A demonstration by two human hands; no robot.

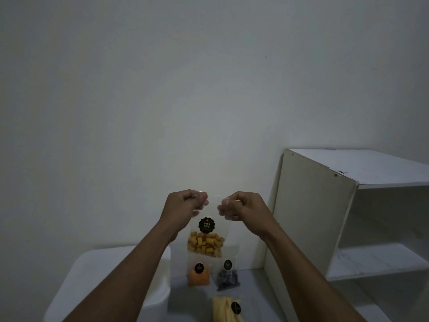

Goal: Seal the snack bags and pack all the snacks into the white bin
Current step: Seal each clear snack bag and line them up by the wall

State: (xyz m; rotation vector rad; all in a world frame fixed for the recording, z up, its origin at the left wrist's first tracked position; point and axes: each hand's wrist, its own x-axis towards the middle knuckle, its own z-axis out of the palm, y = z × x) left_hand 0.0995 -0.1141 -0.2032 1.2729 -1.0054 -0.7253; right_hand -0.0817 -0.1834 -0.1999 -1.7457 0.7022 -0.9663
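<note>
The fingers (201,198) of your left hand (185,204) are curled in and pinch the top left corner of a clear bag (206,244). The fingers (224,207) of your right hand (245,206) pinch the top right corner the same way, so both sets of fingers are clamped on the bag's upper edge, with a short stretch of clear film spanning the gap between them. Your two hands sit about level, near each other but not touching. The bag hangs down from your fingers, upright and clear of everything under it; the film at its mouth is too faint to tell whether it is sealed. Just below your fingers, a round black label (206,225) with gold lettering sits on the bag's front, and below that the lower part holds small yellow puffed pieces. Farther below your fingers, under the hanging bag, an orange bag (199,276) and a dark bag (228,278) sit side by side on a grey surface (185,303) near the foot of the wall (162,89), the orange one on the left. Lower still, toward you, a bag of pale sticks (222,310) lies on the same surface, cut off by the frame's bottom edge. Down and to the left of your left hand, partly hidden by your left forearm, stands the white bin (97,263); its inside cannot be seen. To the right of your right hand stands a white shelf unit (313,217), its open side facing right.
</note>
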